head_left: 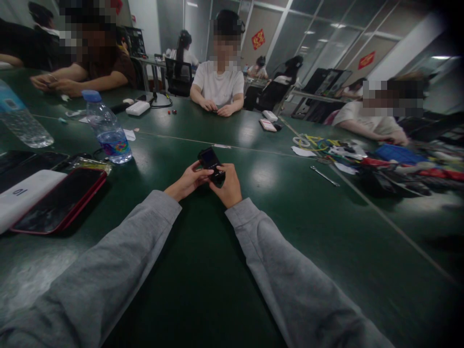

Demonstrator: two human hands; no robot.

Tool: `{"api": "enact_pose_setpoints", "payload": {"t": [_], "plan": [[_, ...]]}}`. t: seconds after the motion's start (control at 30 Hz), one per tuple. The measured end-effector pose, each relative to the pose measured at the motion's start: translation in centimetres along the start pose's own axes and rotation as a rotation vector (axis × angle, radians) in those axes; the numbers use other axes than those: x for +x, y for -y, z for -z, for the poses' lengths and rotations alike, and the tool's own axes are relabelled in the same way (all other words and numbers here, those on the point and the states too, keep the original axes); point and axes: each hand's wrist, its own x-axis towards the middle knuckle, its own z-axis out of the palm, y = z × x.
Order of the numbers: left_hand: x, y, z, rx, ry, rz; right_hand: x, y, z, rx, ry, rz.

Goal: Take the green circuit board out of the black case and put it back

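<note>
Between my two hands is a small black device with a dark square screen, tilted, just above or on the green table. My left hand grips its left side, with the thumb lying across the lower front. From the right, my right hand holds the lower right edge, thumb and fingers closed on it. Fingers cover part of the device's lower half, so its exact kind is unclear.
At left stand a blue-capped water bottle and another bottle, near a red-cased phone and a white power bank. A wrench lies at right, before piled cables and a blue tray. Several people sit around.
</note>
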Motion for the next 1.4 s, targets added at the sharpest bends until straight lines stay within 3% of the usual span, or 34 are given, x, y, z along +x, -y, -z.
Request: {"api": "enact_pose_setpoints", "payload": {"t": [0.37,0.73,1.4], "plan": [[-0.14,-0.21,-0.24,0.0,-0.001,0.005,-0.07,-0.03,-0.08,-0.015,-0.013,0.049],[0.4,0.01,0.54,-0.02,0.081,0.028,-0.02,0.24,0.06,-0.014,0.03,0.003],[0.28,-0.37,0.05,-0.017,0.078,0.051,0.2,-0.12,-0.04,0.005,0.083,-0.028]]}}
